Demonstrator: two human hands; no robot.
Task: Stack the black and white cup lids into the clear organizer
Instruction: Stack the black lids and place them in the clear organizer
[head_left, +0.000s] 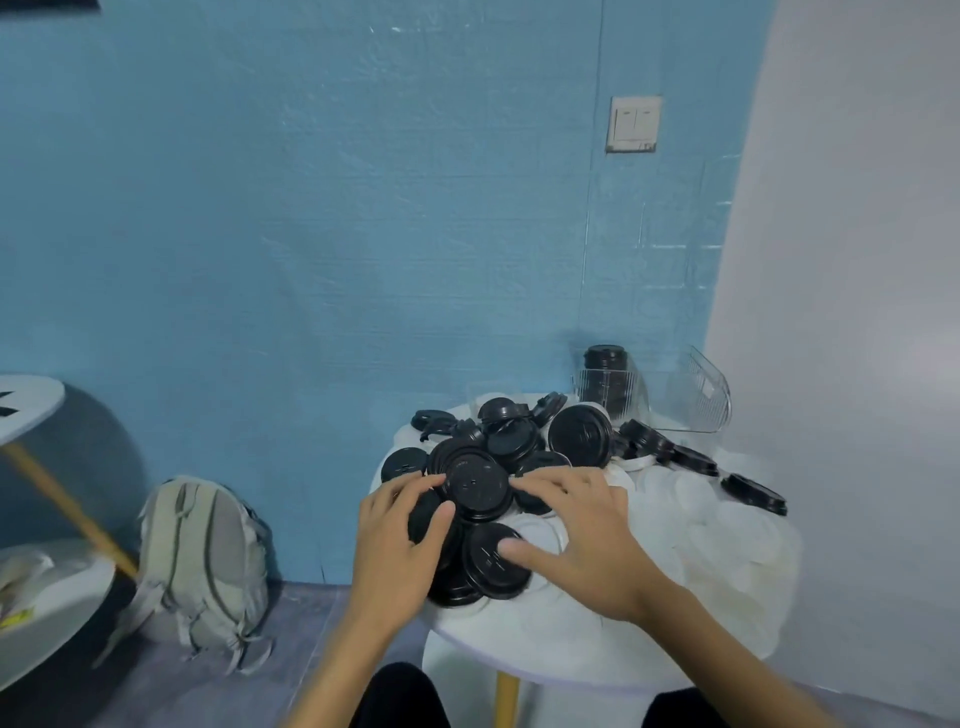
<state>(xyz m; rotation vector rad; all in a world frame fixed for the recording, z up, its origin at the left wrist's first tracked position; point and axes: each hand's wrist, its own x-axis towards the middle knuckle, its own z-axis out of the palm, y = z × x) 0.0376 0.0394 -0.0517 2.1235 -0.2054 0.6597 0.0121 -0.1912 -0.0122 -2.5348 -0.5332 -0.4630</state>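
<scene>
One short stack of black lids (605, 382) stands in the clear organizer (691, 395) at the worktop's (519, 644) far edge, while the left hand (400, 545) and right hand (587, 540), fingers curled, gather loose black lids (475, 480); white lids (691, 499) lie untouched.

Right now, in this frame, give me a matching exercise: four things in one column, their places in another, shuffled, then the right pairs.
Things:
1. organizer
2. backpack
3. light switch
4. left hand

Places:
A. on the blue wall
B. at the table's far edge, a stack of black lids inside
C. on the black lids at the pile's near side
D. on the floor against the wall

Pairs: 1-B, 2-D, 3-A, 4-C
</scene>
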